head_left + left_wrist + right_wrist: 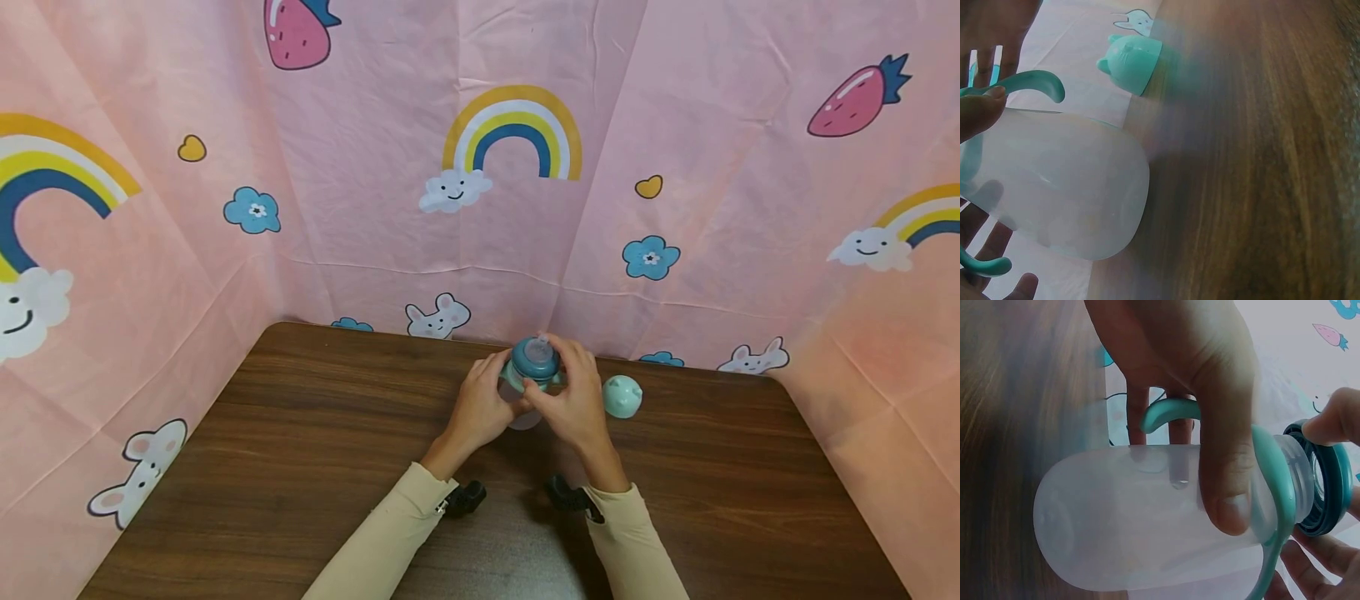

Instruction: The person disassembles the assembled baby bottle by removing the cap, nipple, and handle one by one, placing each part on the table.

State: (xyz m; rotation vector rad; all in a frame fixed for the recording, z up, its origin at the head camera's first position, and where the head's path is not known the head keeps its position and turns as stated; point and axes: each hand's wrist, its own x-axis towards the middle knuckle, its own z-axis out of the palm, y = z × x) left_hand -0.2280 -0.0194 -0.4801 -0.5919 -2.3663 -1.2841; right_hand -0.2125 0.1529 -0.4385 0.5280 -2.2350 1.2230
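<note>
A translucent baby bottle (pixel 1116 512) with a mint two-handled ring (pixel 1279 481) stands at the far middle of the table. My left hand (pixel 476 404) grips its body just below the neck, thumb on the near side and fingers behind. At the top, my right hand (pixel 576 396) pinches the dark teal screw collar (pixel 1333 481) that carries the clear nipple (pixel 538 348). The collar sits tilted at the bottle's mouth, with the threaded neck (pixel 1297 472) showing beside it in the right wrist view. The bottle looks empty.
A mint cap (pixel 622 397) with small ears rests on the dark wood table (pixel 337 458), right of the bottle. Behind the table's far edge hangs a pink printed cloth (pixel 375 217). Black straps (pixel 465 498) circle both sleeved wrists.
</note>
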